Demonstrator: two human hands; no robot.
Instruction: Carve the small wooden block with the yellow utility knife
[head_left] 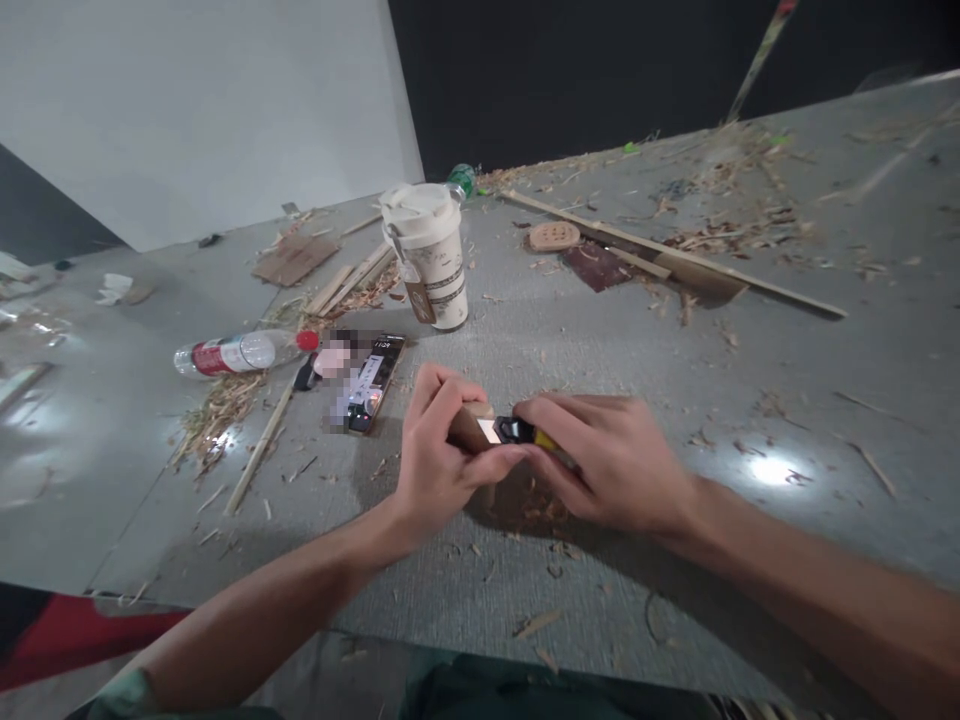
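My left hand [435, 462] is closed around a small brown wooden piece [470, 430], thumb pressed on its top. My right hand [600, 462] grips a utility knife [517, 431] with a black head and yellow body, its blade laid against the wood. Both hands meet at the middle of a grey work table [570, 340]. Wood shavings [536, 508] lie heaped right under the hands.
A phone [373, 384] lies left of my hands, its screen lit. Behind it stand a lidded paper cup [429, 258] and a lying plastic bottle [240, 354] with a red cap. Thin wooden strips [675, 255], a small round wooden piece [554, 236] and scattered shavings cover the far side.
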